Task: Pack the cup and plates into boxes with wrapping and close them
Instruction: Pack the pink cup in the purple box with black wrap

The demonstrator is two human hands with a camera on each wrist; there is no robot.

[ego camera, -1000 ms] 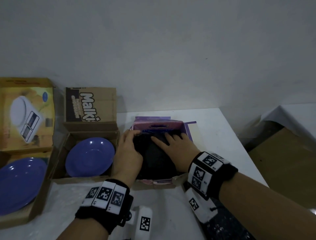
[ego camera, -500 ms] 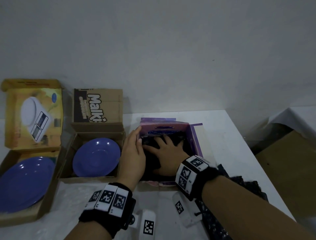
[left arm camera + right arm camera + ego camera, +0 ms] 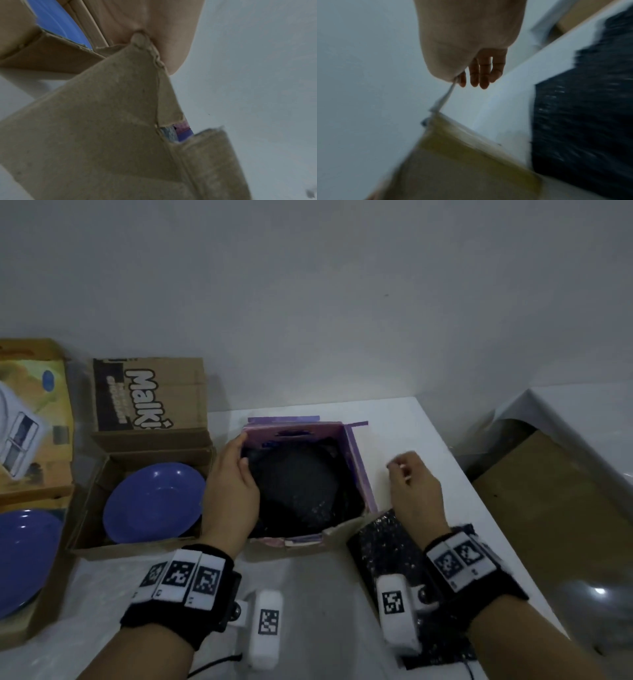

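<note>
Since the right hand (image 3: 416,491) has withdrawn from the purple box (image 3: 358,470), its fingers loosely curled (holding nothing), the black-wrapped item (image 3: 294,484) sits inside. Left hand (image 3: 231,491) still grips the box's wall beside it. Closing appears next.

Three open boxes stand in a row on the counter (image 3: 404,440) against the wall: the left box (image 3: 20,621) holds a large plate (image 3: 24,556), the middle box (image 3: 99,518) a smaller plate (image 3: 154,501), and the right box (image 3: 359,474) a wrapped bundle (image 3: 294,487). A loose sheet of wrapping (image 3: 387,546) lies on the counter at the right box's near right corner.
</note>
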